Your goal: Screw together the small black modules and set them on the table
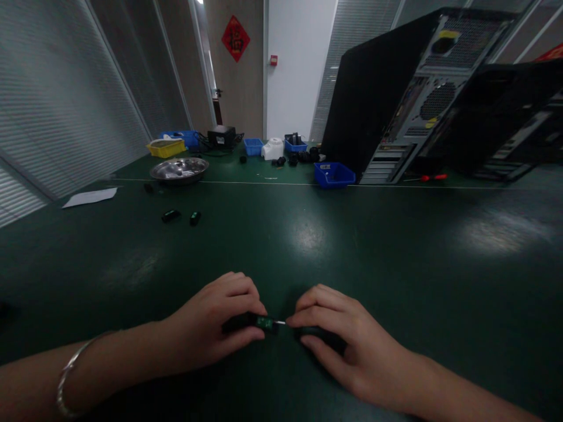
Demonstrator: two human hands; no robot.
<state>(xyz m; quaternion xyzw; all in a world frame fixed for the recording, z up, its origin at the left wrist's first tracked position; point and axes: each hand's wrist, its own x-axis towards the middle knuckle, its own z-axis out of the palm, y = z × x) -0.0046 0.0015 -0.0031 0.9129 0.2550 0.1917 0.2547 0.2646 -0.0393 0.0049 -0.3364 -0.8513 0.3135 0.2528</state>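
My left hand (231,316) is closed around a small black casing with a green circuit board (264,322) showing at its right end. A dark-handled screwdriver (323,336) lies in the grip of my right hand (341,340). Its thin metal shaft points left and meets the end of the casing; whether the tip sits inside it or only against it I cannot tell. My fingers hide much of both things. Both hands rest low over the green table (281,258), close together. Two similar small black pieces (170,215) with green parts lie farther off to the left.
Beyond the hands stand a steel bowl (179,170), a yellow tray (166,147), a blue bin (334,174) and a white plastic shell (273,149). A large black computer case (378,99) rises at the back right, near a red-handled tool (433,177). White paper (90,197) lies left.
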